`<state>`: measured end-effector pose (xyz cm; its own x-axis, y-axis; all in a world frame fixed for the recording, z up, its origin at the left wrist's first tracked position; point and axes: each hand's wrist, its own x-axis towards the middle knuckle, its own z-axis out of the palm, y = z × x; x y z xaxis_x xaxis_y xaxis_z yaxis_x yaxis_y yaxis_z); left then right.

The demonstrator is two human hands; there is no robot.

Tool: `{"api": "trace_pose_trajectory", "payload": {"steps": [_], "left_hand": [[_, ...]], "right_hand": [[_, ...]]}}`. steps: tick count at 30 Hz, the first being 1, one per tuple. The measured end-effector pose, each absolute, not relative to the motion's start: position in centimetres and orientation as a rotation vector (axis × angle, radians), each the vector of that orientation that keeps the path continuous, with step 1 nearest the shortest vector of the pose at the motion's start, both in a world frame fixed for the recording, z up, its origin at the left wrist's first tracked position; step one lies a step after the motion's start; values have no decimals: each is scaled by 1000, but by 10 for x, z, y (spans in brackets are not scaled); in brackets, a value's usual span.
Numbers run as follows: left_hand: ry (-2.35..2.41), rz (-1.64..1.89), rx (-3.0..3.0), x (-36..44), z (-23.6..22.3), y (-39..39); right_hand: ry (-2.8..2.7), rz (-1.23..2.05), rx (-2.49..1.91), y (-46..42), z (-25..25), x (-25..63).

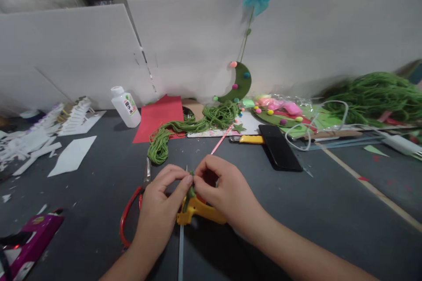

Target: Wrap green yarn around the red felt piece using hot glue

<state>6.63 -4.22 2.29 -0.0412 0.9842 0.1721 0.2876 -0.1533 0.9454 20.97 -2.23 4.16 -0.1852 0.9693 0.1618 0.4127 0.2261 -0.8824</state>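
Both my left hand [166,199] and my right hand [222,184] are closed in a pinch, their fingertips almost meeting. Between them is a small green piece [191,191], felt or yarn; its exact shape is partly hidden by the fingers. Under the hands lies a yellow glue gun [207,213], with a translucent glue stick [181,250] running toward me. Red-handled scissors [124,217] rest beside my left hand, partly covered by it. Beyond the hands is a loose bundle of green yarn [161,142].
A white bottle [125,107] and red sheet [158,116] stand before the white partition [191,44]. A black phone [280,149] overlaps a yellow utility knife [250,139]. A green felt moon [242,81] leans at the back. White scraps [72,156] and a purple device [36,241] lie left.
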Motion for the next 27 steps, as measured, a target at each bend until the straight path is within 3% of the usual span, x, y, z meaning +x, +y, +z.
{"api": "trace_pose_trajectory", "payload": {"steps": [15,27], "left_hand": [[1225,1331,1293,68,18,-42],[1260,1371,1675,63,14,-42]], "right_hand": [[-1916,604,-1131,-28,36,213],[-1954,756,-1161,-23,43,220]]}}
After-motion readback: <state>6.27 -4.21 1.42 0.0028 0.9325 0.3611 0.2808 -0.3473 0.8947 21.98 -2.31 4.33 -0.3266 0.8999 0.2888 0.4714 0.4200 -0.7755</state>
